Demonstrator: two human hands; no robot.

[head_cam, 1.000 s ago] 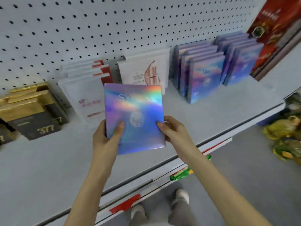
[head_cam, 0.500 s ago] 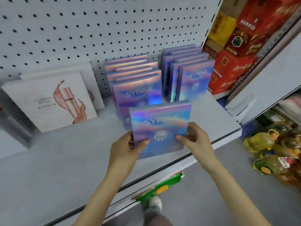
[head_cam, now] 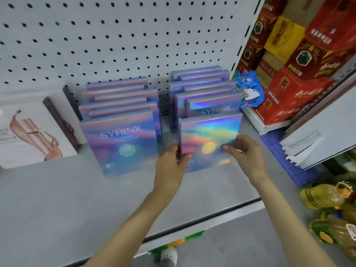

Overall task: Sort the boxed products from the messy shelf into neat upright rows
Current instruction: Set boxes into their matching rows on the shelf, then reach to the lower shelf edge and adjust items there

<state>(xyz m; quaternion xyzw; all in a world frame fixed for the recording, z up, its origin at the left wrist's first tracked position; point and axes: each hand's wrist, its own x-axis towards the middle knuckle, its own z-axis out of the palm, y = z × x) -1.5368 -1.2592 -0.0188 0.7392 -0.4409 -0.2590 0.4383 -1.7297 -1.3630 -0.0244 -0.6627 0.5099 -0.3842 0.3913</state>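
Head view, one shelf bay, read left to right

Far left: white box (head_cam: 28, 135) with a pink splash print, leaning back toward the pegboard (head_cam: 115, 35). A second one stands behind it, showing mainly its dark side edge.

Left row (head_cam: 119, 143) of holographic SYRINX boxes: upright, faces forward, packed one behind another back to the pegboard. The tops step unevenly (some sit off to one side of the others). The front box's label is readable.

Left hand (head_cam: 169, 166): grips the left edge of the held box (head_cam: 210, 139), thumb curled onto the front face, fingers hidden behind it.

Held box: holographic, same kind as the rows, upright with its face forward. It is at the front of the right row (head_cam: 202, 87), just before that row's foremost box. Its lower edge is down at the level of the shelf (head_cam: 77, 199); I cannot tell whether it touches, as glare and the hands cover that edge.

Right hand (head_cam: 244, 157): grips the right edge of the held box, thumb tip pressed low on the front face, fingers wrapped behind.

Right of the row: a blue packet (head_cam: 248, 89) by the upright post, then stacked red cartons (head_cam: 300, 89) in the next bay, with a blue crate (head_cam: 283, 157) below them. Yellow bottles (head_cam: 323, 195) lie low at far right
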